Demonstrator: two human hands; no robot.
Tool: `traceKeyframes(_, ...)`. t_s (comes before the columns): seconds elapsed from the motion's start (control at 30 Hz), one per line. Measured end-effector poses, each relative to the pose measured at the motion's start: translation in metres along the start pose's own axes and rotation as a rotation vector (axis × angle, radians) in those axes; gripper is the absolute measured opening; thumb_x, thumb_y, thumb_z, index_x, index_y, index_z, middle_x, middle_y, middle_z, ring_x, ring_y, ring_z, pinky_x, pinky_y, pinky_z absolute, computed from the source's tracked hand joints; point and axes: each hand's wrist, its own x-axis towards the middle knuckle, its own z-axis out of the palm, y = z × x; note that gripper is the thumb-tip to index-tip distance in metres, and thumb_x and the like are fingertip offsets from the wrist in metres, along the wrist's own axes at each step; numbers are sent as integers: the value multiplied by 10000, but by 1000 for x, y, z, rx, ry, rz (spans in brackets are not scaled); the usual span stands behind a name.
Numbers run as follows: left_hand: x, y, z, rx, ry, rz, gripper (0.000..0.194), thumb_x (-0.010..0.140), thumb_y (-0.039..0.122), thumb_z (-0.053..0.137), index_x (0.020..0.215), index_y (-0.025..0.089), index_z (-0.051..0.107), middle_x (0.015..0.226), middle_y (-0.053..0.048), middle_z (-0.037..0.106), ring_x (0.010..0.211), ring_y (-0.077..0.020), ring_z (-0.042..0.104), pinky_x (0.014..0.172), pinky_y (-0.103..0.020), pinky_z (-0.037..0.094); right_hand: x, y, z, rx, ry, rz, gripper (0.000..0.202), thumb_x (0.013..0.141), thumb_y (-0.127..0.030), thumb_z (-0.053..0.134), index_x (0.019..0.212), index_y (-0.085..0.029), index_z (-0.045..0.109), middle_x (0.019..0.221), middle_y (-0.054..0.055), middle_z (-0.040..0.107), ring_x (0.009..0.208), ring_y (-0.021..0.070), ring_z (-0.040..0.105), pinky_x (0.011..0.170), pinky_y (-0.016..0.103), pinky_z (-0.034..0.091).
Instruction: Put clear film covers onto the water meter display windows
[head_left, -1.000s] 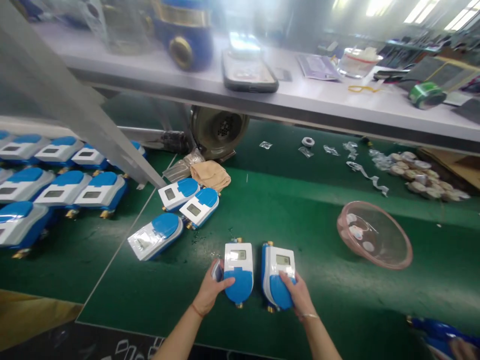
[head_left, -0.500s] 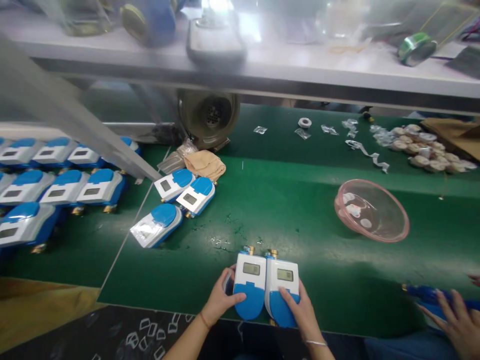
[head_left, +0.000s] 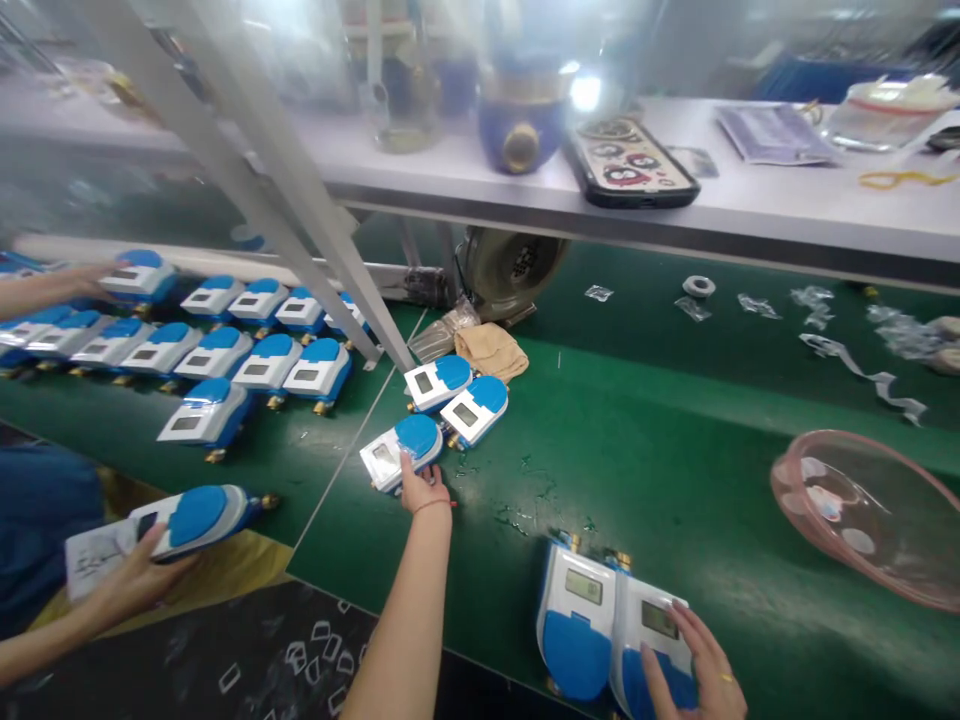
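Observation:
My left hand (head_left: 424, 487) reaches out to the nearest of three blue-and-white water meters and closes on its lower edge, thumb on top. That water meter (head_left: 384, 456) has a clear film over its screen. Two more, a rear meter (head_left: 427, 383) and a right-hand meter (head_left: 472, 412), lie just behind it. Close to the bench's front edge, two meters stand side by side. My right hand (head_left: 705, 665) grips the right one of these meters (head_left: 637, 620), thumb and fingers across its front. The left one (head_left: 576, 640) shows a lit display and a blue cover.
At left, a co-worker's hand (head_left: 142, 580) holds another meter (head_left: 199, 520); their other hand (head_left: 86, 282) touches a meter in the rows. A pink plastic bowl (head_left: 795, 500) stands right. A tan cloth (head_left: 495, 350) lies behind the three meters. Above runs a shelf (head_left: 420, 190) with slanted posts.
The view has swung left. My left hand has left the pair of meters and taken hold of the film-covered one. My right hand stays on the right meter. The co-worker's hands at left came into view.

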Motion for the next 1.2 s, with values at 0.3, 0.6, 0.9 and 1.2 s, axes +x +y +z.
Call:
traceKeyframes(0.3,-45,-2,-125,212,-176,-39,334,924,295,597,1234,180,549,1224,-86,597,988,-219,637,808,-414,562,29,-62,16,-16,-68,-126,422,921,-378,492,1303,-202,468,1294,158,568,1174,304,572,939,479,488)
traceKeyframes(0.6,-51,-18,-146,718,-924,-166,138,879,222,661,986,136,645,1008,-38,677,901,-190,661,805,-392,553,28,-66,36,-183,-189,-205,508,889,-327,562,1377,-229,460,1485,149,440,1372,352,375,1020,546,313)
traceKeyframes(0.9,-45,-18,-101,937,-1344,-185,222,896,255,641,1100,167,627,1136,-68,654,1000,-216,643,866,-440,542,31,-62,33,-151,-218,-267,565,898,-336,556,1425,-193,413,1459,143,483,1353,304,416,1050,468,279)
traceKeyframes(1.2,-44,-31,-110,991,-1304,-144,241,911,310,619,1096,156,618,1093,-62,654,910,-196,657,778,-392,565,23,-90,36,14,-157,-332,436,822,-400,677,1235,-279,607,1286,116,608,1194,312,534,975,467,342)
